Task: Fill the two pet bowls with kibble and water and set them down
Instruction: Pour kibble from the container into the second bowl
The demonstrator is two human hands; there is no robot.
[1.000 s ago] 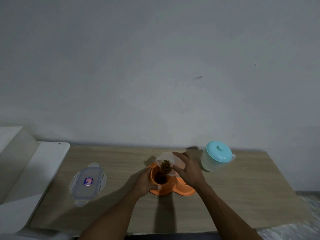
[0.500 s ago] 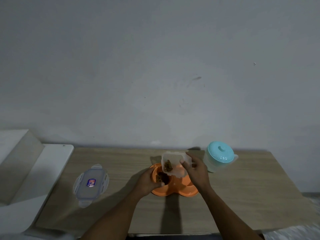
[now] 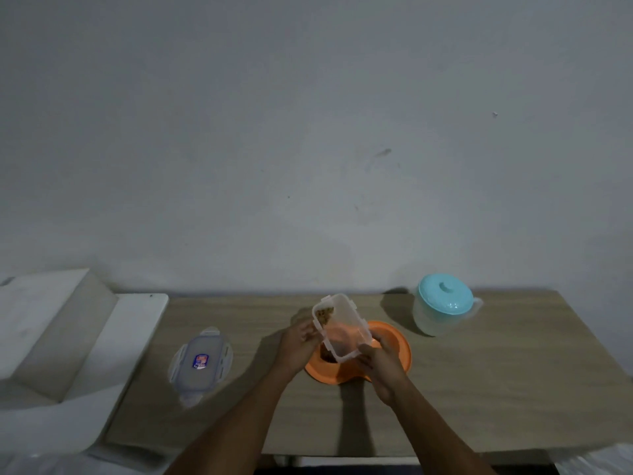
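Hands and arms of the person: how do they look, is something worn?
The left arm and the right arm are bare as far as the frame shows: no sleeves. The left hand and the right hand have no gloves. I see no watch, ring or bracelet, though the picture is dim.

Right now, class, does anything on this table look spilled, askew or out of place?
Nothing stands out: no spill on the table, the container tilted over the orange bowl, its lid flat nearby.
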